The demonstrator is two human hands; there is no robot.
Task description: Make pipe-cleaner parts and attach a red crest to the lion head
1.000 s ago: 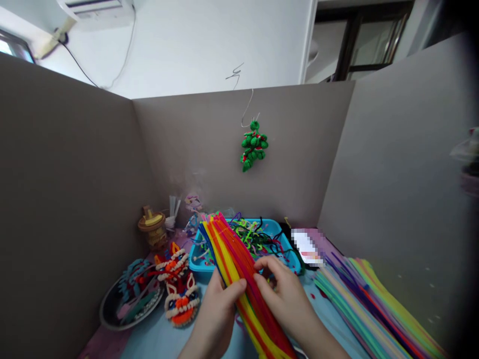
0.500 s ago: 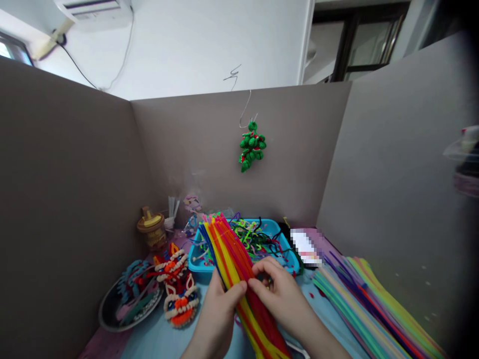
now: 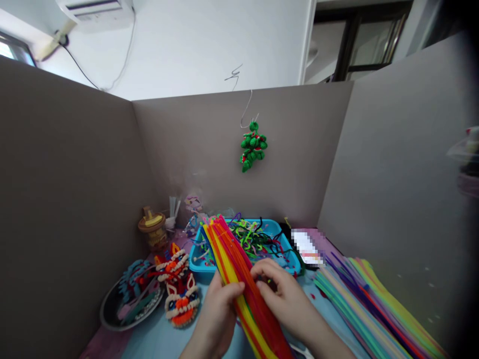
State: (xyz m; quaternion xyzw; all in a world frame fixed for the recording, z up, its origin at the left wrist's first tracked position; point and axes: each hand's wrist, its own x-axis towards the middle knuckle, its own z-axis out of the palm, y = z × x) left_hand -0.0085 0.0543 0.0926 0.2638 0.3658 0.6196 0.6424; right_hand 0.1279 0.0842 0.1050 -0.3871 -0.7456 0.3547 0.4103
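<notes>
I hold a bundle of pipe cleaners (image 3: pixel 239 269) between both hands over the middle of the light blue surface (image 3: pixel 157 339); the stems are thin, straight and fuzzy, in blue, orange, yellow, red and pink, fanned slightly at the far ends and angled away from me to the upper left. My left hand (image 3: pixel 217 311) grips the bundle from the left with the thumb pressed over the yellow stems. My right hand (image 3: pixel 288 299) is closed on its right side, fingers curled against the red stems. The near end of the bundle runs off the lower edge of the view, so its length cannot be read. Behind it sits a shallow blue plastic tray (image 3: pixel 197 263) filled with tangled, bent pipe-cleaner scraps; the bundle hides part of the tray. At left, a round dark plate (image 3: pixel 108 311) carries fuzzy teal pieces, and an orange, white and red lion-head figure (image 3: pixel 179 291) lies just beside it. A small brown lidded jar (image 3: pixel 151 229) stands near the corner. At right, flat rows of pastel stems (image 3: pixel 374 309) run out of frame. A green fuzzy ornament (image 3: pixel 253 147) hangs by a wire hook on the grey board partition (image 3: pixel 187 149). One item beside the tray is blurred out.
</notes>
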